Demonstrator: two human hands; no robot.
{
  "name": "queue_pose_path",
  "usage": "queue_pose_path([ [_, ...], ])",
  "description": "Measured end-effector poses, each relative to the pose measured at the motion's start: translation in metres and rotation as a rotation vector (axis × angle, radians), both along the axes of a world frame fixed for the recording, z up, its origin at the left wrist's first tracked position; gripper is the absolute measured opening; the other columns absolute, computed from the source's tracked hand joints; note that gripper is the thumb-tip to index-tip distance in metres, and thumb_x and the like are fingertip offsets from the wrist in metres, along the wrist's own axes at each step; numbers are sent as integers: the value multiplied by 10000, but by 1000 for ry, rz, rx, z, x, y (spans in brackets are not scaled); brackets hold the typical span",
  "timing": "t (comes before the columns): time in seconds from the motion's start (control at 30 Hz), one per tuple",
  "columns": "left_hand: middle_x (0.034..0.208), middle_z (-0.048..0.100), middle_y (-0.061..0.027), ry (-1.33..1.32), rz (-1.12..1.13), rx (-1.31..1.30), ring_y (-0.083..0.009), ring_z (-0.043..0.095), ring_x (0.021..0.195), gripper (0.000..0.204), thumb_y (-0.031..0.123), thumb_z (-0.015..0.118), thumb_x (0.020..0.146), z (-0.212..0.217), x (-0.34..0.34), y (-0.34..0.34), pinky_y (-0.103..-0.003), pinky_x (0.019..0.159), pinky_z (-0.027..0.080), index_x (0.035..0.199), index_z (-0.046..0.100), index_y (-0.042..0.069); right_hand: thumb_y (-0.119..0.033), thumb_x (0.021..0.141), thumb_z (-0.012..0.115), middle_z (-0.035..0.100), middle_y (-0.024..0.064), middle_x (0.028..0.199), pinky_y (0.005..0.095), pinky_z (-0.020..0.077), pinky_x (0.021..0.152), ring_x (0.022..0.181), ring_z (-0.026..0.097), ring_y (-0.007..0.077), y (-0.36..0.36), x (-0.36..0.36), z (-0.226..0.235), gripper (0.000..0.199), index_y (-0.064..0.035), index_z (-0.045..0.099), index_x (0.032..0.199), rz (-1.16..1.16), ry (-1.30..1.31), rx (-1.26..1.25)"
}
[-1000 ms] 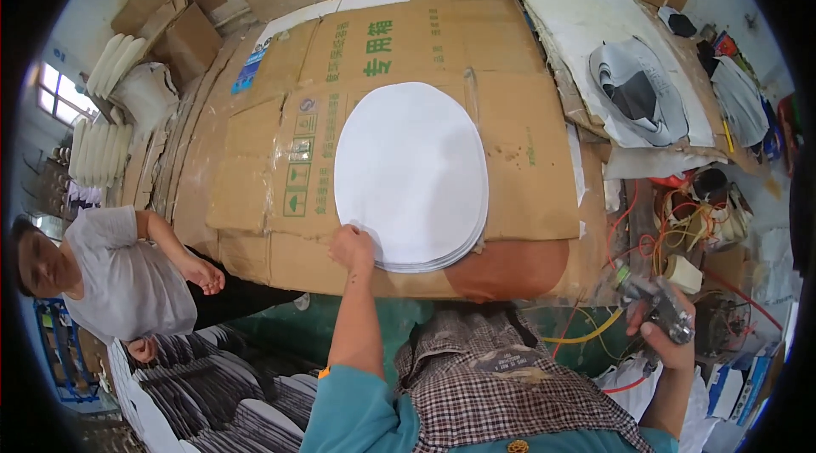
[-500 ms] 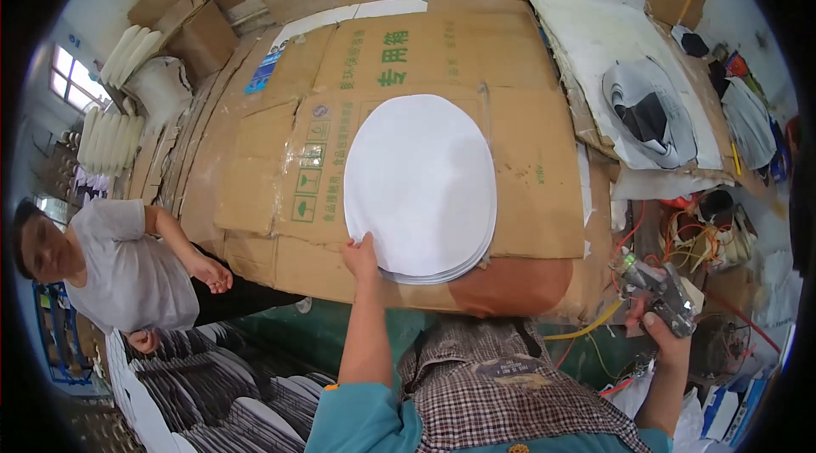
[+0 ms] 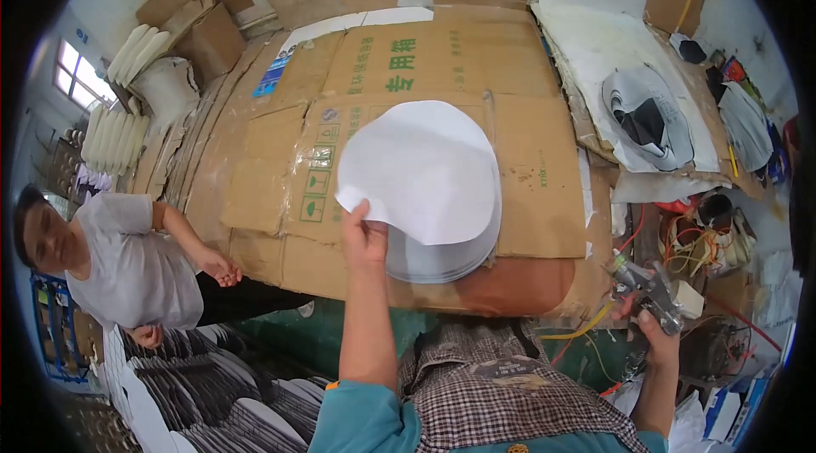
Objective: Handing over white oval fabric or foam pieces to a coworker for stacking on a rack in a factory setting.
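Observation:
My left hand [image 3: 365,236] pinches the near left edge of a white oval sheet [image 3: 425,168] and holds that edge raised. The sheet bows over a stack of matching white ovals [image 3: 440,263], whose near rim shows beneath it. The stack rests on a cardboard-covered table [image 3: 535,198]. Off the table's right front corner, my right hand [image 3: 660,338] is closed around a metal spray gun [image 3: 653,296]. A yellow hose [image 3: 586,325] runs close by the gun. Part of the right-hand grip is hidden behind the tool.
At the left, a person [image 3: 136,257] stands beside the table. Many dark and white cut pieces [image 3: 212,385] are piled below. A rolled grey-white piece [image 3: 650,117] lies on the right-hand board, with tangled cords [image 3: 688,240] under it. Cream padded pieces [image 3: 115,138] stand far left.
My left hand has lifted the top sheet's near edge and moved it away from me, uncovering the stack's near part. The right hand with the spray gun has shifted slightly left.

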State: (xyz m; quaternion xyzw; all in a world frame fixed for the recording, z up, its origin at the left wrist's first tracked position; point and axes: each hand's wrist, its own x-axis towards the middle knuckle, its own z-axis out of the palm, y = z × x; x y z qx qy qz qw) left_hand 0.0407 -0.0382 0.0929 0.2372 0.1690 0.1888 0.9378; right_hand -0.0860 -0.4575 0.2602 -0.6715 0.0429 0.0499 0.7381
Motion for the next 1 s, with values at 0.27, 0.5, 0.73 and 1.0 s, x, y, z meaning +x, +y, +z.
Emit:
queue_pose_path([
  [0.27, 1145, 554, -204, -359, 67, -7, -334, 534, 1070, 406, 90, 506, 833, 136, -85, 88, -473, 966, 401, 1198, 443, -77, -245, 796, 661, 565, 114, 834, 348, 482, 714, 745, 570, 202, 7, -24, 4, 615, 35, 387, 1270, 191, -8, -27],
  [0.5, 1305, 315, -370, -354, 122, -5, -425, 345, 1231, 484, 95, 459, 873, 155, -136, 138, -498, 1042, 287, 1271, 302, -131, -222, 745, 703, 577, 116, 852, 291, 512, 626, 719, 576, 160, 21, -54, 13, 627, 43, 423, 1240, 106, 17, -147],
  [0.73, 1054, 607, -160, -308, 394, 25, -277, 579, 1006, 235, 64, 529, 863, 137, -180, 184, -401, 902, 474, 1072, 550, -41, -166, 711, 713, 586, 120, 809, 296, 508, 596, 655, 589, 168, 19, -92, 24, 608, 48, 451, 1216, 208, 30, -227],
  [1.0, 1105, 573, -170, -243, 466, 143, -275, 563, 1022, 311, 30, 484, 870, 124, -183, 180, -409, 892, 468, 1173, 486, -42, -158, 714, 711, 583, 100, 773, 299, 511, 619, 671, 592, 166, 50, -103, 23, 540, 48, 475, 1154, -98, -35, -154],
])
